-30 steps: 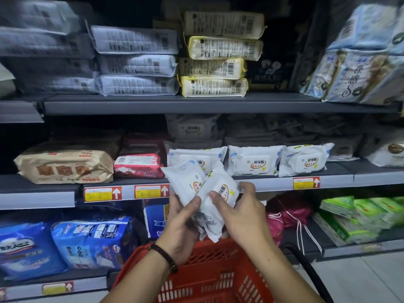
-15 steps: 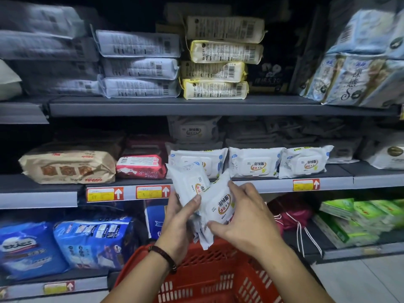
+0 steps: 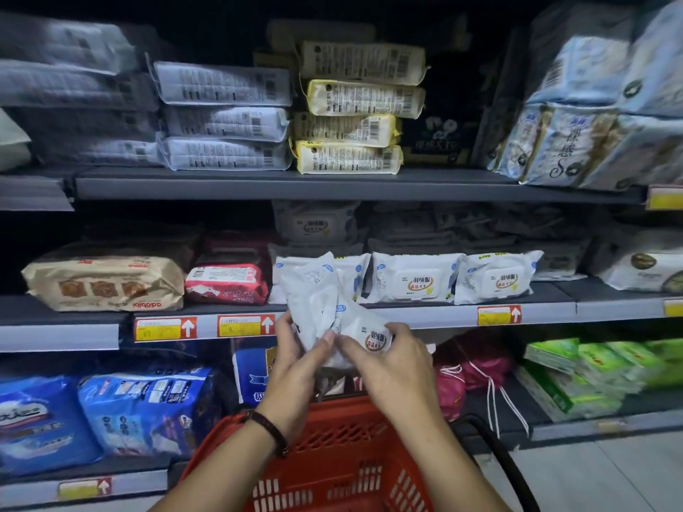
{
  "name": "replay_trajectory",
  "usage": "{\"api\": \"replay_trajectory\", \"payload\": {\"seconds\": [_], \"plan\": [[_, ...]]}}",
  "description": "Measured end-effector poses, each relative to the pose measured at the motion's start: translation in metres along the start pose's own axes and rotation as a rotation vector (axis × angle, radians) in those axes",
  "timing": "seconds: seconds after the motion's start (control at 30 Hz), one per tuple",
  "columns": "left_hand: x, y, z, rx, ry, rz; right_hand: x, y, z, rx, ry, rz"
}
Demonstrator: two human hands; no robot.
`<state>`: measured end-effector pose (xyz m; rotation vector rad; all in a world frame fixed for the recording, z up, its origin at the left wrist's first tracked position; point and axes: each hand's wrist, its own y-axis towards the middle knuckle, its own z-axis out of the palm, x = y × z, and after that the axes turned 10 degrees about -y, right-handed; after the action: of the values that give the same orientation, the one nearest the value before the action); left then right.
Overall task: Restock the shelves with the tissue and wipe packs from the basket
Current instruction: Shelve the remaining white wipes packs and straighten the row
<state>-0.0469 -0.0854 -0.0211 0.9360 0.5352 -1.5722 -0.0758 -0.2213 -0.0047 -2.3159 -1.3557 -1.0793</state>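
Now | white soft-plastic wipe packs (image 3: pixel 314 301) sit higher, nearing grey metal shelf (image 3: pixel 425 314) at twelve o'clock | left hand (image 3: pixel 295 367), right hand (image 3: pixel 395 367) each pinch one | placement likely next.

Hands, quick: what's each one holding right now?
Left hand: gripping the upright white wipe pack.
Right hand: gripping the wipe pack with the round label.

Shop, stocked shelves (image 3: pixel 332 184), price tags (image 3: pixel 244 325)
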Motion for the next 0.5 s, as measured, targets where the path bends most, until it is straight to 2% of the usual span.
{"api": "replay_trajectory", "payload": {"seconds": [0.17, 0.33, 0.5], "plan": [[-0.018, 0.011, 0.029, 0.016, -0.052, -0.120, -0.001, 0.012, -0.041, -0.049, 0.090, 0.023], [-0.010, 0.031, 0.093, 0.057, -0.157, -0.249, -0.022, 0.050, -0.104, -0.132, 0.077, 0.026], [0.018, 0.061, 0.145, 0.036, 0.073, -0.170, -0.065, 0.103, -0.155, -0.278, 0.124, 0.098]]}}
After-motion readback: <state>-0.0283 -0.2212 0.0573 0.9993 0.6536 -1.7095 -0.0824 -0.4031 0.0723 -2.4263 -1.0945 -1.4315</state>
